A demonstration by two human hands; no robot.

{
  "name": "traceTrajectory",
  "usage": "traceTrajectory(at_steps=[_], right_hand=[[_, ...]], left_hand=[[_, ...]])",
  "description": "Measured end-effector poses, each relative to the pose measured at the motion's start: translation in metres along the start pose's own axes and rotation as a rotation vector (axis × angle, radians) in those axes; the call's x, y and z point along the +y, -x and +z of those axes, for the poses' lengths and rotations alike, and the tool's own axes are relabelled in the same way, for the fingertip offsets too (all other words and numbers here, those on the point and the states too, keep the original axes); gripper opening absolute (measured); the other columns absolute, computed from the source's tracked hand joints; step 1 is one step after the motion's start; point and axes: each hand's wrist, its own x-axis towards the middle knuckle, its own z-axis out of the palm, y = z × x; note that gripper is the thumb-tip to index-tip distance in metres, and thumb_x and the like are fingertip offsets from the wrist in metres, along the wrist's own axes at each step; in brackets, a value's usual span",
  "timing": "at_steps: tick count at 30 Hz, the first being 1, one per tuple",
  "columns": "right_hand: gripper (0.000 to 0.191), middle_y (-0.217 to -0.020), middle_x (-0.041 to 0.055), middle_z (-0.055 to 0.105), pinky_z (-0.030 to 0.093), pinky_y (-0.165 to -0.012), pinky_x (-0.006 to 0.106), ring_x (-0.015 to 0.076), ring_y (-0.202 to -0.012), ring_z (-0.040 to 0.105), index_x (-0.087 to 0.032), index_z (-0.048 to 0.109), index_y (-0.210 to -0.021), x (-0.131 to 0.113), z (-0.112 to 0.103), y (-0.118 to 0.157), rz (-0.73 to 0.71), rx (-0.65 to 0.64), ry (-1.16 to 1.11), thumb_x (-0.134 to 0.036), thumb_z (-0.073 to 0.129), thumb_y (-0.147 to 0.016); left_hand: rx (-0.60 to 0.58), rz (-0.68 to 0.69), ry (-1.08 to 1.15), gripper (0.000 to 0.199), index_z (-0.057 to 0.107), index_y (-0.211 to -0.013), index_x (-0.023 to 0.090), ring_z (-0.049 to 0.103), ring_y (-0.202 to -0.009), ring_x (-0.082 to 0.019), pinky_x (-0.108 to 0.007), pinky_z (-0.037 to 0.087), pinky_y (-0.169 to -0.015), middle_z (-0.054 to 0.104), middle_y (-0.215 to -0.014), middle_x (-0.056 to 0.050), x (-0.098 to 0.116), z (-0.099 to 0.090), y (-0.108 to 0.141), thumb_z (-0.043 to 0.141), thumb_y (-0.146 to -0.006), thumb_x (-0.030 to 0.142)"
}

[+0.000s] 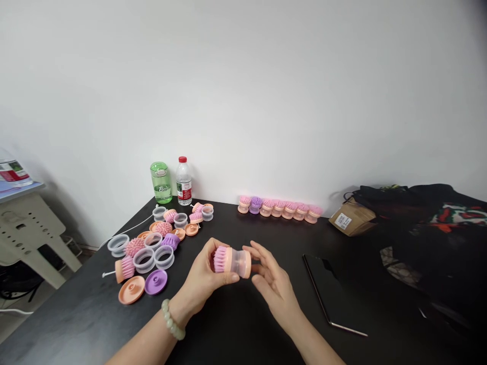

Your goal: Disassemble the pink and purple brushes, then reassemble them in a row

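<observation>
A small scrubbing brush [238, 262] with pink bristles, a peach collar, a clear waist and a peach base lies on its side in my left hand [207, 271]. The bristles point left, and my left thumb and fingers wrap round it. Close by the peach base is my right hand [272, 279], its fingers curved and apart, with nothing between them. Loose brush parts spread to the left: clear rings [143, 260], pink bristle heads [125, 268], a purple bristle head [170, 241], a peach cap [131, 290] and a purple cap [155, 282].
Several whole brushes [279, 209] stand in a row against the wall. A green bottle [162, 183] and a water bottle [184, 182] stand at the back left. To the right are a dark tablet [331, 294], a brown paper bag [352, 218] and dark cloth [418, 213].
</observation>
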Motion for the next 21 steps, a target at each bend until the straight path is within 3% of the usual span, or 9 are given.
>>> traceTrajectory(at_steps=[2, 7, 11, 13, 16, 21], right_hand=[[0.054, -0.130, 0.0138, 0.065, 0.062, -0.083, 0.036, 0.0247, -0.101, 0.072, -0.024, 0.053, -0.136, 0.0006, 0.0013, 0.0006, -0.030, 0.003, 0.025, -0.045, 0.067, -0.088], [0.041, -0.086, 0.0046, 0.076, 0.062, -0.067, 0.031, 0.0189, -0.070, 0.073, -0.023, 0.057, -0.130, 0.0015, -0.0003, 0.0019, 0.079, 0.003, 0.011, -0.048, 0.050, -0.098], [0.052, -0.121, 0.0100, 0.069, 0.063, -0.073, 0.033, 0.0214, -0.086, 0.073, -0.028, 0.051, -0.138, 0.0028, -0.0011, 0.0016, 0.016, 0.006, 0.003, -0.047, 0.063, -0.091], [0.050, -0.127, 0.0105, 0.065, 0.062, -0.080, 0.035, 0.0237, -0.097, 0.071, -0.029, 0.056, -0.134, 0.0035, 0.0001, 0.0011, -0.021, 0.000, 0.039, -0.041, 0.069, -0.088], [0.039, -0.121, 0.0095, 0.066, 0.060, -0.083, 0.035, 0.0250, -0.102, 0.069, -0.027, 0.065, -0.124, 0.0043, 0.0027, 0.0006, -0.019, -0.011, 0.035, -0.037, 0.071, -0.087], [0.039, -0.106, 0.0071, 0.069, 0.060, -0.080, 0.035, 0.0234, -0.092, 0.070, -0.023, 0.064, -0.121, 0.0032, 0.0055, -0.0015, 0.162, -0.047, -0.084, -0.037, 0.071, -0.084]], left_hand=[[0.004, 0.008, -0.012, 0.051, 0.054, -0.092, 0.020, 0.046, -0.075, -0.014, -0.023, 0.038, -0.065, 0.053, -0.083, 0.003, 0.0002, -0.0009, -0.0001, 0.090, -0.059, 0.033], [-0.011, 0.024, -0.036, 0.053, 0.054, -0.093, 0.020, 0.045, -0.074, -0.013, -0.023, 0.038, -0.064, 0.053, -0.083, 0.004, -0.0002, -0.0020, -0.0008, 0.091, -0.058, 0.033], [-0.001, 0.018, -0.048, 0.052, 0.053, -0.092, 0.019, 0.044, -0.074, -0.012, -0.022, 0.038, -0.064, 0.053, -0.083, 0.004, -0.0011, -0.0018, -0.0010, 0.090, -0.059, 0.034], [-0.013, 0.020, -0.058, 0.053, 0.053, -0.094, 0.019, 0.045, -0.074, -0.012, -0.022, 0.038, -0.064, 0.053, -0.083, 0.004, -0.0015, -0.0020, -0.0008, 0.090, -0.058, 0.034], [-0.040, 0.028, -0.077, 0.056, 0.053, -0.096, 0.020, 0.047, -0.075, -0.013, -0.023, 0.039, -0.065, 0.055, -0.084, 0.004, -0.0029, -0.0032, -0.0011, 0.090, -0.057, 0.034], [-0.052, 0.071, -0.204, 0.052, 0.053, -0.097, 0.020, 0.048, -0.075, -0.015, -0.025, 0.039, -0.065, 0.055, -0.084, 0.003, -0.0061, -0.0066, -0.0029, 0.087, -0.061, 0.037]])
